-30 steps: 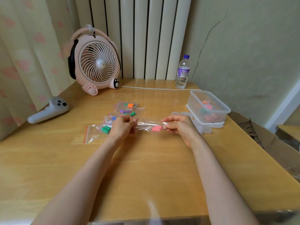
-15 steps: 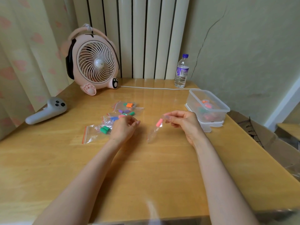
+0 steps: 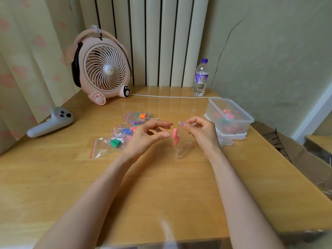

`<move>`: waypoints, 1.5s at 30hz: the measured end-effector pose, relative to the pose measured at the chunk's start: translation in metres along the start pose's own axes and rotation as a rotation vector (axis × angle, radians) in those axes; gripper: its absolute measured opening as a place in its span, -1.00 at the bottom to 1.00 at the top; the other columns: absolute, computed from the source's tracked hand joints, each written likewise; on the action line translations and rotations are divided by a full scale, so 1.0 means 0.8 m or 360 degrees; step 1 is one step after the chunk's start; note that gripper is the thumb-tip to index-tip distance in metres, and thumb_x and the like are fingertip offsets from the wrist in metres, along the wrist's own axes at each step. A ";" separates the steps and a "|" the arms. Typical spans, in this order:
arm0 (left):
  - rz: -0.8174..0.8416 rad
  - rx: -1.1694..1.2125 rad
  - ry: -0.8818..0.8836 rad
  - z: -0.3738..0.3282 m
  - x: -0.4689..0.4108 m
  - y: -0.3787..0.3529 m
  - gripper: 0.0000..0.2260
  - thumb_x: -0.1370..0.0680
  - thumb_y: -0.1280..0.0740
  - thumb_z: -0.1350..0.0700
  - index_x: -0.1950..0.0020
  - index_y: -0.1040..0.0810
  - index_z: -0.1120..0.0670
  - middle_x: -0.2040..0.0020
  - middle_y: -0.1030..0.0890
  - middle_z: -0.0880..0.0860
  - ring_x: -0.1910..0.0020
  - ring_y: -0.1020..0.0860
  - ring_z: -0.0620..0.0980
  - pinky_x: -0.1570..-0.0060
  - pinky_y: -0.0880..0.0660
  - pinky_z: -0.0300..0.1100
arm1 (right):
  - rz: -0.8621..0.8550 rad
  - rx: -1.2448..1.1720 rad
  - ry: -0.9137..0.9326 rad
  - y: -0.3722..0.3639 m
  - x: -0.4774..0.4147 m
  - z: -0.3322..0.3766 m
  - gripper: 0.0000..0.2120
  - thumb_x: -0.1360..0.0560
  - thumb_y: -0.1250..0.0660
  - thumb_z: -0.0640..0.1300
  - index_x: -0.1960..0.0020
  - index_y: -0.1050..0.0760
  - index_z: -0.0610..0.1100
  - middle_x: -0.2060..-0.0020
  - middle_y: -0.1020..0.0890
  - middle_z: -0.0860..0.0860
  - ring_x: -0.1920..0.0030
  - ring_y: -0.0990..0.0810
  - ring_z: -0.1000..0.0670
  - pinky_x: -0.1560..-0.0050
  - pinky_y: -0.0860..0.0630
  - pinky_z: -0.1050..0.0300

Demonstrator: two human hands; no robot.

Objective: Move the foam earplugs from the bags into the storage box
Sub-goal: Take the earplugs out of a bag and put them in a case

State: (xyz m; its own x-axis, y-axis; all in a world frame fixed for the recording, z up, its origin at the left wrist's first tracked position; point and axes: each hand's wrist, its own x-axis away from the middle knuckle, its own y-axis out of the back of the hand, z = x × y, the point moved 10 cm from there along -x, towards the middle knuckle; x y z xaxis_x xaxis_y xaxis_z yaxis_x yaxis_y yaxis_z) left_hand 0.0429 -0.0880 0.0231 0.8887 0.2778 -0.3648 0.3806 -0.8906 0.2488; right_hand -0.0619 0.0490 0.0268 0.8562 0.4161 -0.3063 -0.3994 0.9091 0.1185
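My right hand (image 3: pixel 200 131) pinches the top of a small clear bag (image 3: pixel 183 149) that hangs above the table. Two pink foam earplugs (image 3: pixel 175 136) sit in its upper part. My left hand (image 3: pixel 148 136) hovers just left of the bag with its fingers loosely curled, holding nothing. The clear storage box (image 3: pixel 213 109) stands to the right on its lid (image 3: pixel 227 140), with several coloured earplugs inside. More bags lie left of my hands: one with green earplugs (image 3: pixel 115 143), one with blue (image 3: pixel 126 131), one with purple (image 3: pixel 135 122), one with orange (image 3: pixel 142 115).
A pink fan (image 3: pixel 103 72) stands at the back left, its white cable (image 3: pixel 170 96) running along the back of the table. A water bottle (image 3: pixel 200 79) is at the back. A grey controller (image 3: pixel 50 122) lies at the left. A cardboard box (image 3: pixel 294 155) sits beyond the right edge.
Both hands held the bag stretched flat between them. My left hand let go, and the bag now hangs from my right hand. My left hand has moved back beside it.
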 end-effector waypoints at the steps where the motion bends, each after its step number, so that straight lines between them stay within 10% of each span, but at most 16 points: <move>1: -0.0005 -0.0022 0.0003 0.000 0.000 -0.001 -0.67 -0.32 -0.51 -0.05 -0.04 -0.63 -0.01 0.03 -0.63 -0.10 0.14 -0.47 -0.18 -0.02 -0.42 -0.15 | 0.0020 -0.0018 0.0018 -0.002 0.000 0.002 -0.82 -0.36 -0.50 -0.16 0.33 -0.51 -0.10 0.48 -0.42 0.06 0.42 -0.34 0.11 0.32 -0.32 0.29; 9: -0.0171 -0.0093 -0.0049 0.000 -0.002 0.009 -0.86 -0.44 -0.43 0.08 0.17 -0.61 0.15 0.11 -0.62 0.02 0.08 -0.53 0.05 0.07 -0.40 -0.02 | 0.0112 -0.0142 0.0053 -0.011 0.003 0.008 -0.87 -0.43 -0.43 -0.24 0.25 -0.50 -0.19 0.43 -0.58 0.01 0.51 -0.44 0.13 0.50 -0.32 0.32; 14: -0.0295 0.0000 -0.0009 0.000 0.001 0.018 -0.79 -0.48 -0.38 0.04 0.15 -0.55 0.20 0.31 -0.54 -0.16 0.27 -0.42 -0.17 0.22 -0.32 -0.30 | 0.0206 -0.0099 0.0005 -0.020 0.007 0.009 -0.90 -0.43 -0.41 -0.29 0.22 -0.52 -0.18 0.35 -0.58 -0.06 0.48 -0.48 0.23 0.48 -0.31 0.40; 26: -0.0267 -0.0034 -0.0043 0.004 -0.003 0.021 -0.80 -0.27 -0.48 0.06 0.38 -0.53 0.15 0.22 -0.58 -0.03 0.14 -0.54 -0.01 0.04 -0.44 -0.10 | 0.0348 -0.0072 0.0061 -0.033 0.015 0.018 -0.89 -0.42 -0.41 -0.32 0.23 -0.53 -0.17 0.35 -0.57 -0.06 0.46 -0.45 0.25 0.43 -0.31 0.42; 31: -0.0292 -0.0132 -0.0057 0.008 -0.005 0.024 -0.85 -0.36 -0.48 0.19 0.33 -0.54 0.18 0.20 -0.56 -0.05 0.19 -0.50 -0.17 0.18 -0.34 -0.42 | 0.0337 -0.0062 0.0084 -0.032 0.012 0.016 -0.87 -0.42 -0.40 -0.33 0.25 -0.55 -0.14 0.35 -0.57 -0.05 0.43 -0.45 0.24 0.42 -0.32 0.42; 45: -0.0294 -0.0354 -0.0125 0.005 -0.005 0.023 -0.95 -0.46 -0.41 0.14 0.12 -0.61 0.11 0.04 -0.60 -0.03 0.21 -0.43 -0.15 0.18 -0.33 -0.29 | 0.0328 -0.0020 0.0049 -0.032 0.013 0.013 -0.86 -0.42 -0.40 -0.35 0.23 -0.54 -0.16 0.34 -0.57 -0.04 0.46 -0.46 0.25 0.46 -0.32 0.41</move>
State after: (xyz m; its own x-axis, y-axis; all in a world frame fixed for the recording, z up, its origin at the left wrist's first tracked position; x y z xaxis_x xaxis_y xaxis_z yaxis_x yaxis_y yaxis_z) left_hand 0.0454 -0.1070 0.0258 0.7798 0.3918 -0.4882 0.5886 -0.7244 0.3589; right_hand -0.0390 0.0301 0.0303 0.7455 0.5924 -0.3053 -0.5694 0.8043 0.1703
